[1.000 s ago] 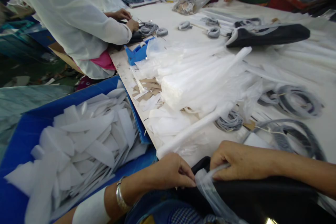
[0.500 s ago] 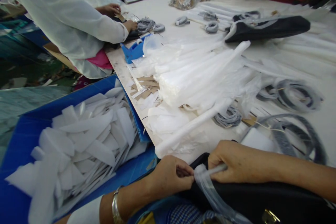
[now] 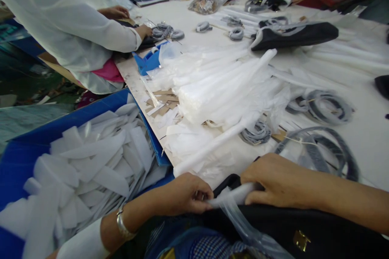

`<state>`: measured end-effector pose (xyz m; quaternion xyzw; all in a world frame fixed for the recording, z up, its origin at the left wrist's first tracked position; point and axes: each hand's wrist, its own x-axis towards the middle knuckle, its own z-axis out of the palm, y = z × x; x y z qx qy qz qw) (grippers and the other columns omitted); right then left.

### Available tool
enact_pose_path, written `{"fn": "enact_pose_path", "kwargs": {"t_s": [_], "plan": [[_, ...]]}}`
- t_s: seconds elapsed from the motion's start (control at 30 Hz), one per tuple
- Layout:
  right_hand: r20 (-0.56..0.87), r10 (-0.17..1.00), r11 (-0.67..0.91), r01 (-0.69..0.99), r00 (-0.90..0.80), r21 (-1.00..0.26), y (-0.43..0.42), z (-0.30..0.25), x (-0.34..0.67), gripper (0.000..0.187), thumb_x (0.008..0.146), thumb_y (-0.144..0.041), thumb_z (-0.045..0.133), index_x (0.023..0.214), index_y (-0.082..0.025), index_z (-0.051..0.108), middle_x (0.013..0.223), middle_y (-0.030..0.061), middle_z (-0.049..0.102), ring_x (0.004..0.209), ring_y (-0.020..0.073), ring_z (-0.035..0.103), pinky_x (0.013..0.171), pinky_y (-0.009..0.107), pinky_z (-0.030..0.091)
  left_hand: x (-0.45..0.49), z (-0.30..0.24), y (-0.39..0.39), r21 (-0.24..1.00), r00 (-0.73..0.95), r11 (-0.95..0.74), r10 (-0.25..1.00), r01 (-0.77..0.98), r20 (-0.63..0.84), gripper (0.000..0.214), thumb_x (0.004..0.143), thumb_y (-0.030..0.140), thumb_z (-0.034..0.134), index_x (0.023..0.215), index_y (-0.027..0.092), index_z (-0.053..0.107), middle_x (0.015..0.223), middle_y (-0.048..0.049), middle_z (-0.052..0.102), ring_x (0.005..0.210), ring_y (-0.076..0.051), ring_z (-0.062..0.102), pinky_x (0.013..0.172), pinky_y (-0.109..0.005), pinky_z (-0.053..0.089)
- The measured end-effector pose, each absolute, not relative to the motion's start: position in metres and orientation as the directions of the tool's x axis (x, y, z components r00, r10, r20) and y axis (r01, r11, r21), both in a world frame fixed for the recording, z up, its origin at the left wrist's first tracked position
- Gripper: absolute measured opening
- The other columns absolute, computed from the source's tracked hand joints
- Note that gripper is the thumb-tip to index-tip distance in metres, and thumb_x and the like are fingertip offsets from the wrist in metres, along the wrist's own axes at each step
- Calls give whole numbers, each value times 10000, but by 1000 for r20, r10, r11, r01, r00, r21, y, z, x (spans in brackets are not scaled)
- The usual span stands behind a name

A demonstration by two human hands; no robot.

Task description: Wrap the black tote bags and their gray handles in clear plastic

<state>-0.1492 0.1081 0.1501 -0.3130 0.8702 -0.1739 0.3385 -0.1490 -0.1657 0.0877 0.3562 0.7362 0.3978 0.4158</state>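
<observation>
A black bag (image 3: 273, 222) with a gold clasp (image 3: 301, 240) lies in front of me at the lower right. A length of white foam wrap (image 3: 234, 195) stretches between my hands along the bag's top edge. My left hand (image 3: 190, 194) pinches its left end. My right hand (image 3: 267, 180) is closed around its right end, close to the bag's black handle (image 3: 232, 181), which is mostly hidden. A clear plastic strip (image 3: 243, 222) crosses the wrap and hangs down over the bag's front.
Left of the table, a blue bin (image 3: 79, 107) holds many white foam pieces. Rolled white foam sheets (image 3: 219, 89), wrapped grey coils (image 3: 330, 107) and another black bag (image 3: 298, 35) lie on the table. A blue tape dispenser (image 3: 147, 61) stands near a co-worker's sleeve (image 3: 100, 28).
My left hand has moved slightly left, and more white wrap now shows between my hands. The view has shifted; another person's hands and a dark bag appear at the far right.
</observation>
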Motion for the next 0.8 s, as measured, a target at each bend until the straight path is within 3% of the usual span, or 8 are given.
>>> {"fn": "enact_pose_path", "kwargs": {"t_s": [0.1, 0.2, 0.33, 0.5, 0.63, 0.8], "plan": [[-470, -628, 774, -437, -620, -458, 118, 153, -144, 236, 824, -461, 675, 790, -229, 700, 775, 25, 715, 765, 225, 668, 645, 280, 365, -159, 95, -175, 848, -330, 445, 878, 288, -348, 142, 784, 195, 702, 923, 201, 729, 722, 23, 641, 657, -102, 568, 636, -185, 398], [-467, -621, 777, -417, -630, -471, 122, 155, -139, 180, 838, -410, 666, 823, -233, 696, 813, 20, 721, 809, 226, 669, 683, 279, 381, -157, 100, -174, 823, -360, 466, 865, 324, -348, 163, 754, 162, 707, 912, 200, 722, 796, 12, 682, 721, -121, 602, 687, -201, 420], [-503, -615, 777, -356, -607, -520, 119, 157, -137, 132, 810, -344, 683, 772, -219, 703, 751, 7, 722, 738, 193, 667, 633, 250, 363, -141, 94, -164, 857, -471, 462, 822, 226, -319, 250, 854, 277, 672, 1093, 210, 700, 1006, -32, 719, 859, -154, 629, 787, -236, 457], [-570, -634, 750, -233, -524, -619, 123, 163, -147, 103, 777, -296, 703, 845, -236, 749, 745, -10, 725, 728, 177, 668, 619, 230, 384, -138, 88, -160, 885, -447, 391, 859, 254, -251, 174, 944, 265, 568, 1048, 202, 692, 1005, -51, 709, 975, -181, 611, 893, -270, 441], [-537, -570, 783, -211, -622, -586, 141, 173, -157, 195, 781, -338, 720, 961, -271, 753, 901, -6, 745, 849, 215, 677, 741, 267, 438, -151, 98, -167, 860, -347, 400, 893, 317, -287, 181, 980, 247, 489, 995, 227, 669, 977, -33, 688, 960, -172, 599, 886, -267, 427], [-525, -557, 672, 21, -644, -740, 162, 183, -154, 259, 901, -441, 606, 1071, -290, 730, 1070, -3, 731, 1011, 222, 664, 908, 287, 474, -157, 109, -175, 809, -282, 484, 870, 335, -404, 149, 958, 234, 513, 899, 232, 650, 946, -5, 679, 918, -159, 605, 842, -237, 427]]}}
